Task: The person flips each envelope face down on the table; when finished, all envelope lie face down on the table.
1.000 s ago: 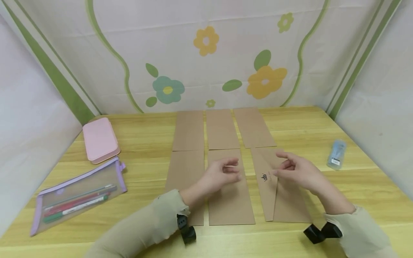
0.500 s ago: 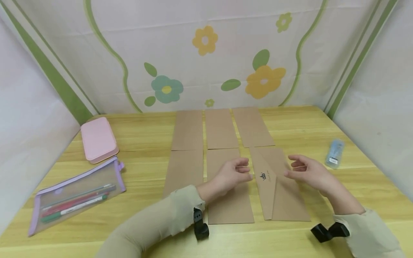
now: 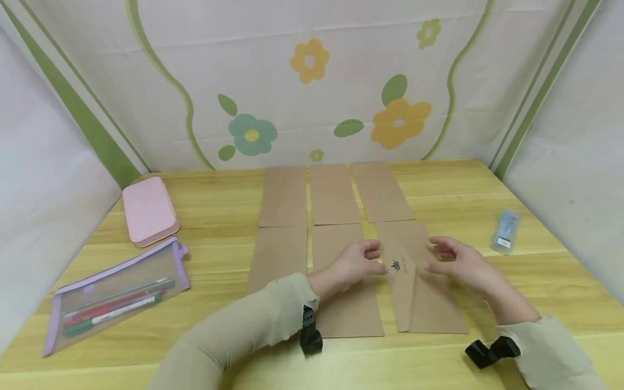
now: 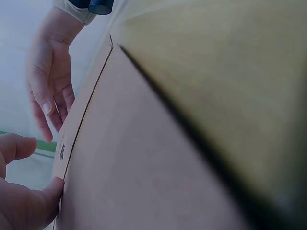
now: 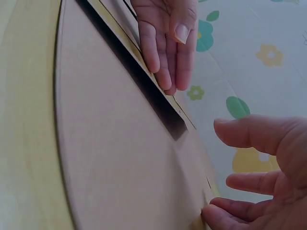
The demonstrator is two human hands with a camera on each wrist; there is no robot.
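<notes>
A brown paper envelope (image 3: pixel 436 303) lies at the right end of the front row, its pointed flap (image 3: pixel 403 300) folded over and printed with a small black crown. My left hand (image 3: pixel 352 266) is at the envelope's left side, thumb and fingers apart, above the middle brown sheet (image 3: pixel 348 319). On the other side my right hand (image 3: pixel 465 265) hovers at the far right part of the envelope with loosely bent fingers. The right wrist view shows its lower fingertips (image 5: pixel 213 215) right at the envelope's edge. Neither hand grips anything.
Three more brown sheets (image 3: pixel 285 195) form the back row, another (image 3: pixel 278 254) lies front left. On the left are a pink case (image 3: pixel 150 210) and a mesh pouch (image 3: pixel 117 271) holding several pens. A small bluish item (image 3: pixel 506 230) lies far right. A flowered cloth (image 3: pixel 292 92) hangs behind.
My left hand has moved right across the middle sheet to the envelope's left side. My right hand shifted outward to the right, then came slightly back towards the envelope.
</notes>
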